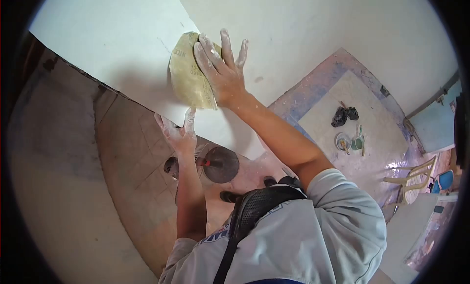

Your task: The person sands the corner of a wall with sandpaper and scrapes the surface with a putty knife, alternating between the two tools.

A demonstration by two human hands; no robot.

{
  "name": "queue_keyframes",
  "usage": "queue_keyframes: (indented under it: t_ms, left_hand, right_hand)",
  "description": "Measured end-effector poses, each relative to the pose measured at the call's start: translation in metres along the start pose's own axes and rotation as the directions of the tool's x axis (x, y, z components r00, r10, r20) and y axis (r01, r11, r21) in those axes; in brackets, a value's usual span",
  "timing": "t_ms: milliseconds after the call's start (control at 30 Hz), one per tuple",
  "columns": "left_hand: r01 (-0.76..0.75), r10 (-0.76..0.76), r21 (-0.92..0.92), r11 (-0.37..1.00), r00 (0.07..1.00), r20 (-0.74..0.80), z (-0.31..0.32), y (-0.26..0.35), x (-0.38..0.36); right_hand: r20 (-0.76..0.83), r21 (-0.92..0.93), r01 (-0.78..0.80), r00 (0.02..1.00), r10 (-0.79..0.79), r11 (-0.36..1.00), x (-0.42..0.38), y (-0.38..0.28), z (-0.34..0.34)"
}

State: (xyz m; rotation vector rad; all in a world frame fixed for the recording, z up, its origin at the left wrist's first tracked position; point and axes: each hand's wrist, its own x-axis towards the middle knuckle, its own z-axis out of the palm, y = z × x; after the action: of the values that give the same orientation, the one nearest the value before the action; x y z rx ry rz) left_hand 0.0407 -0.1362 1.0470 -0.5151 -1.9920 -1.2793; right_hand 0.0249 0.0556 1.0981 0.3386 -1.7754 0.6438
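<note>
A yellowish sheet of sandpaper (188, 76) with printing on its back lies against the white wall (117, 44), close to a corner line. My right hand (224, 76) presses the sheet's right side to the wall, its fingers partly over the paper and the outer ones spread beyond it. White dust coats the fingers. Below, my left hand (180, 135) is open at the wall's lower edge, with dusty fingers and thumb apart. Its thumb tip comes up to the sandpaper's bottom edge; whether it touches cannot be made out.
On the floor to the right are black plastic bags (344, 115), a round container (342, 141) and a green cup (358, 143). A plastic chair (413, 179) stands farther right, near a light-blue door (435, 125). A dark round object (221, 165) is below my left hand.
</note>
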Motion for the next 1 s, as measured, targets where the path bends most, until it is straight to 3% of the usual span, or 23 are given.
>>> queue_keyframes:
  t_ms: [33,100,200,300,367,400,433,467,533,567,633,667,767,900,967,1000]
  left_hand:
    - [0.047,-0.047,0.004,0.999,0.999,0.017,-0.001,0.003,0.0]
    - [0.003,-0.003,-0.027,1.0,1.0,0.001,-0.003,0.001,0.0]
    - [0.004,-0.006,0.086,0.996,1.0,0.023,-0.003,0.017,0.003]
    - [0.017,-0.017,0.006,1.0,1.0,-0.012,-0.001,0.009,-0.001]
    - [0.038,-0.038,-0.002,0.999,0.999,0.026,0.001,0.009,0.001]
    - [0.001,-0.003,0.057,0.998,1.0,0.027,0.0,0.006,0.0]
    - [-0.036,0.032,0.118,0.992,0.999,0.034,-0.003,0.004,0.0]
    - [0.016,-0.016,0.066,0.998,1.0,-0.007,0.001,0.013,0.001]
    - [0.012,-0.012,0.039,0.999,1.0,-0.008,0.003,0.016,0.003]
    - [0.01,-0.01,0.01,1.0,1.0,-0.003,0.002,0.018,0.003]
    - [-0.13,0.126,0.154,0.98,0.991,0.034,-0.002,0.02,0.005]
    - [-0.114,0.112,0.132,0.985,0.993,0.022,0.0,0.022,0.006]
    - [-0.005,0.006,0.025,1.0,1.0,-0.014,0.002,0.003,-0.001]
    - [-0.001,0.001,-0.002,1.0,1.0,-0.017,0.004,0.014,0.001]
    - [0.031,-0.031,-0.038,0.999,0.999,-0.009,0.003,0.009,-0.001]
    - [0.014,-0.014,-0.019,1.0,1.0,-0.01,0.002,0.008,-0.001]
  right_hand:
    - [-0.022,0.053,-0.013,1.0,0.015,0.998,-0.008,0.004,0.008]
    - [0.119,-0.037,-0.024,0.992,0.029,0.999,-0.06,0.019,0.012]
    - [0.186,-0.075,-0.08,0.978,0.093,0.994,-0.11,0.027,0.009]
    - [0.148,-0.024,-0.057,0.987,0.06,0.998,-0.041,0.012,-0.004]
    - [0.037,0.039,-0.023,0.999,0.021,0.999,0.012,0.0,-0.012]
    - [0.054,-0.016,-0.008,0.998,0.009,1.0,0.006,0.006,-0.008]
    - [0.071,-0.069,0.003,0.997,0.002,0.998,-0.011,0.015,0.0]
    - [0.111,-0.118,0.01,0.994,0.003,0.993,-0.045,0.028,0.007]
    - [0.237,-0.158,-0.108,0.961,0.144,0.982,-0.116,0.048,0.019]
    - [0.201,-0.006,-0.149,0.969,0.147,0.989,-0.126,0.046,0.014]
    - [0.09,-0.079,-0.047,0.994,0.054,0.996,-0.085,0.033,0.004]
    - [0.147,-0.042,-0.125,0.981,0.129,0.991,-0.048,0.018,-0.003]
    - [0.024,0.014,-0.114,0.993,0.114,0.993,0.029,-0.009,-0.013]
    - [0.197,-0.068,-0.128,0.97,0.139,0.989,-0.091,0.035,0.02]
    - [0.141,0.028,-0.222,0.966,0.216,0.975,-0.121,0.024,0.01]
    - [0.138,-0.005,-0.183,0.974,0.182,0.983,-0.116,0.031,0.017]
